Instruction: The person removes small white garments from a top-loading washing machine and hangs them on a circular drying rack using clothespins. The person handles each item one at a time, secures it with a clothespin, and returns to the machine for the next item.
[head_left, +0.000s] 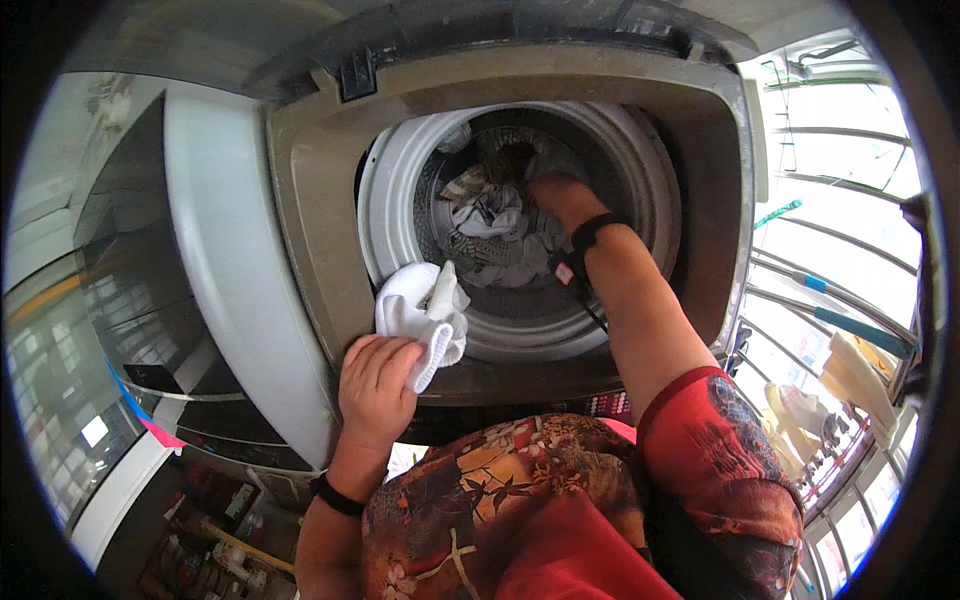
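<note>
My left hand (379, 386) grips white socks (420, 315) by a ribbed cuff at the near-left rim of a top-loading washing machine (311, 217). The socks hang over the edge of the tub opening. My right hand (559, 196) reaches deep into the metal drum (401, 202); its fingers are in shadow among the laundry, so what they touch is unclear. Crumpled white and grey laundry (491, 214) lies in the drum, some of it patterned. A black band with a small tag circles my right wrist, close to the drum's inner wall.
The raised lid (517, 26) stands at the far side. A white panel (225, 247) borders the machine on the left. To the right are window bars (832, 180) and a drying rack with hanging socks (795, 420). Assorted items (232, 540) lie on the floor at lower left.
</note>
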